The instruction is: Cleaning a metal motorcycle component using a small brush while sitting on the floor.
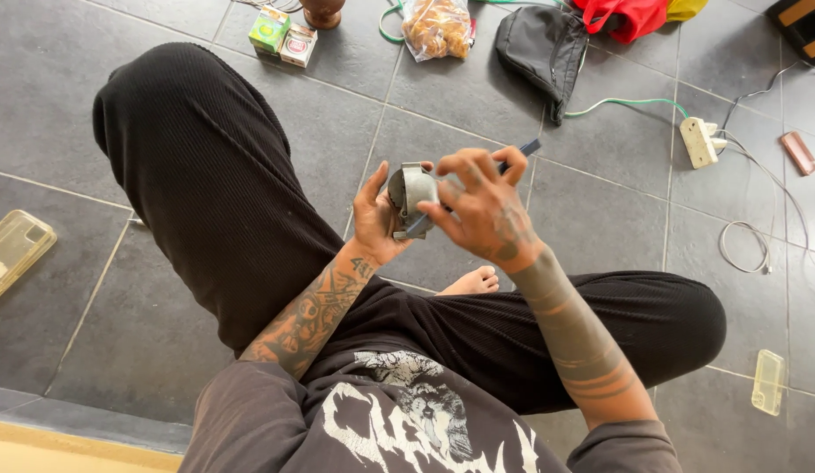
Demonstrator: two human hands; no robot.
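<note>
Seated cross-legged on the grey tile floor [600, 219], I hold a small grey rounded metal part [413, 194] up in front of me, above my lap and between my knees. My left hand [377, 219] is curled round it from behind, thumb and fingers clamped on its rim. My right hand [486, 210] grips a thin blue-handled tool [521, 151], fingers pinched on the shaft, tip laid vs. the part's lower edge.

Risk, as I judge it: the tip could skid off the curved metal and jab my left palm, since that hand sits right behind the contact pt. Too loose a hold and the part could twist out and drop onto my black trousers [223, 201] or the tile.

The part's domed face points left and a bit toward me. The tool's long axis runs diagonally, handle up-right toward the white power strip [698, 142], tip down-left. What the part is exactly, I can't tell.
</note>
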